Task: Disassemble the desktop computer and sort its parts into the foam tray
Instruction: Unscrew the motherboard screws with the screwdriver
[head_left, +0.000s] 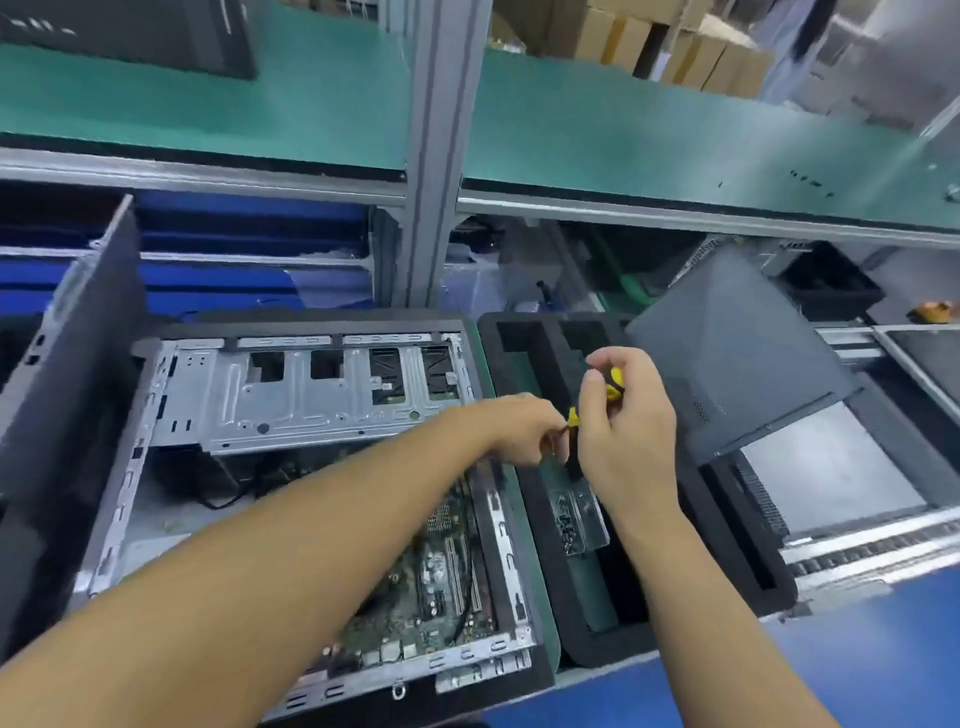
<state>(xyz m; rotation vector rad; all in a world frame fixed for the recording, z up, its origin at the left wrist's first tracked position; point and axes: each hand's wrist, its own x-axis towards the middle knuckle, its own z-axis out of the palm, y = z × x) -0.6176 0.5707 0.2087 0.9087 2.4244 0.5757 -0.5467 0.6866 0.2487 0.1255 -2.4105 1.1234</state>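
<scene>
1. Head view: we look down on the open desktop computer (291, 395), lying on its side at the left of the table (883, 649). Its motherboard (431, 582) is exposed at the near end, with a metal drive cage across the far end.
2. The black foam tray (524, 332) sits just right of the case, their edges nearly touching. In its long middle compartment we see a small clear box (579, 519) of dark screws. The far compartments look bare.
3. A dark side panel (727, 364) leans tilted over the tray's far right part, covering the compartments there.
4. Both hands meet above the tray's left rim. The right hand (628, 431) has its grip closed round the yellow-and-black screwdriver (616, 382), handle uppermost. The left hand (519, 431) reaches across the case, its grip narrow, pinching the screwdriver's lower yellow part. Blur hides anything smaller between the fingertips.
5. A second panel (67, 364) stands upright against the case's left side. Open blue table lies near right.
</scene>
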